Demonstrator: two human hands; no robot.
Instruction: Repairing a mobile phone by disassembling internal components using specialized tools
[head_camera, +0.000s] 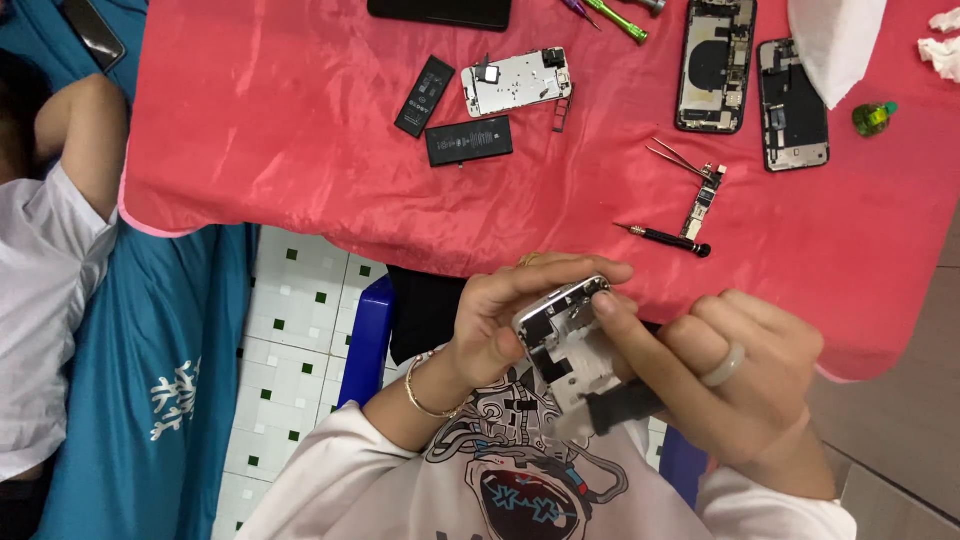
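Nearest, both hands grip an opened silver phone housing (560, 335) above the lap, at the near edge of the red cloth (300, 130). The left hand (500, 325) clamps its upper edge between thumb and fingers; the right hand (730, 385), wearing a pale ring, closes around its lower right side. Farther on the cloth lie a black screwdriver (668, 240), tweezers (676, 158) and a small circuit board (705, 198). Farthest: two black batteries (468, 140), a silver midframe (516, 82), and two opened phones (752, 85) at right.
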